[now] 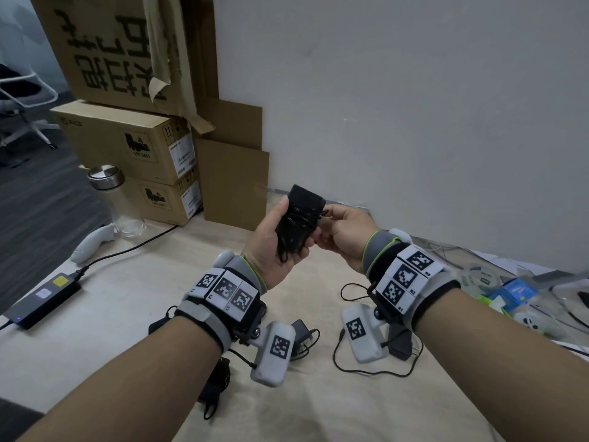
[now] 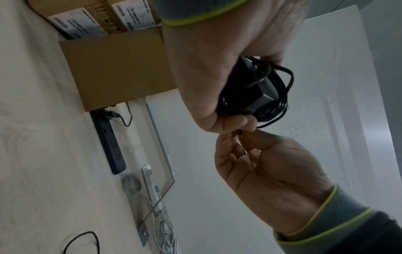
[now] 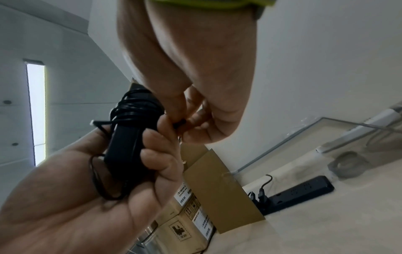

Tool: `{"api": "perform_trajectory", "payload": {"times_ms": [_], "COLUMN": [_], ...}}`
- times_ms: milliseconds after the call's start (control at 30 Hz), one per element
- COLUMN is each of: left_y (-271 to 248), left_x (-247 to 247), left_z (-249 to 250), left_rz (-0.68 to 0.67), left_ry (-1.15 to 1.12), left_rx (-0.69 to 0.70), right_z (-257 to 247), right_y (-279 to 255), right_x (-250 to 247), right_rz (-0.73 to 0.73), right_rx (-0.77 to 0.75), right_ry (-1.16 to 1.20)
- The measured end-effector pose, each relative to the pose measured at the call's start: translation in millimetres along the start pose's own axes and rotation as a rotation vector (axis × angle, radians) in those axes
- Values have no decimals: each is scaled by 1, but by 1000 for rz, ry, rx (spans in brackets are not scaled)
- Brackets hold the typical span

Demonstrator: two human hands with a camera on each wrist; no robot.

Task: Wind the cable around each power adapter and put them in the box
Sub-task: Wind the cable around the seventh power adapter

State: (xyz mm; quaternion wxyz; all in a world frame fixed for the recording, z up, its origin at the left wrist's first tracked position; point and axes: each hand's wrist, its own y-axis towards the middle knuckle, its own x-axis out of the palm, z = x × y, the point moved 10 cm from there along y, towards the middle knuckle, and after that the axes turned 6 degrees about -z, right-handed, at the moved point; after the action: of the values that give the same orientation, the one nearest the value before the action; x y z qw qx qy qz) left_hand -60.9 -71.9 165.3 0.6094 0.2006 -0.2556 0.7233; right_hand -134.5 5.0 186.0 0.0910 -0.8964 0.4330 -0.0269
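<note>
In the head view, the left hand (image 1: 274, 240) at the centre of the frame grips a black power adapter (image 1: 298, 218), fingers curled around its body, with the cable (image 1: 288, 247) wound around it. Just to its right, the right hand (image 1: 344, 231) has its fingers drawn together, pinching the cable end against the adapter. Lower in the frame, more adapters (image 1: 301, 333) with loose cables lie on the pale table (image 1: 143, 314). A flat laptop charger (image 1: 44, 298) sits at the left edge, a glass bottle (image 1: 118, 202) above it, and stacked cardboard boxes (image 1: 127, 138) fill the upper left.

In the left wrist view, the left hand (image 2: 217, 68) in the upper middle clamps the adapter (image 2: 261, 89), cable loops (image 2: 282, 103) bulging out on the right. The right hand (image 2: 267, 168) comes up from the lower right, thumb and fingertips together on the cable end. A dark power strip (image 2: 109, 144) lies on the left.

In the right wrist view, the left hand (image 3: 87, 197) at the lower left wraps its fingers (image 3: 156, 154) over the adapter (image 3: 126, 137). The right hand (image 3: 195, 86) at top centre pinches the small black plug (image 3: 179, 123).
</note>
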Motion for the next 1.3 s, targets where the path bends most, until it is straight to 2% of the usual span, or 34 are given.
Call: {"api": "perform_trajectory", "payload": {"times_ms": [233,400,633,800,900,1067,1300], "left_y": [2,2,2,2,1,-6,-28], "left_x": [-11,-12,-14,-16,-26,-70,-121], "left_z": [6,5,-2,-14,-20,-39,-83], "left_rz": [39,7,-68,-107,-91,40,176], "left_ry": [-76,-175,-297,-345,-263,46,179], "left_rx": [32,25,-10,-49,-66,-134,-156], "right_z": [-6,3,13,24,35,84,142], "right_y": [2,10,16,26,28,26,19], "right_x": [-4,-8,-19,-22,-16,-11,-6], "right_rz": [39,74,68,49,35,45,-16], "right_rx": [-84,-81,-65,-36,-45,38,175], "right_ry": [-313,-606,-761,-784,-730,-579,-604]}}
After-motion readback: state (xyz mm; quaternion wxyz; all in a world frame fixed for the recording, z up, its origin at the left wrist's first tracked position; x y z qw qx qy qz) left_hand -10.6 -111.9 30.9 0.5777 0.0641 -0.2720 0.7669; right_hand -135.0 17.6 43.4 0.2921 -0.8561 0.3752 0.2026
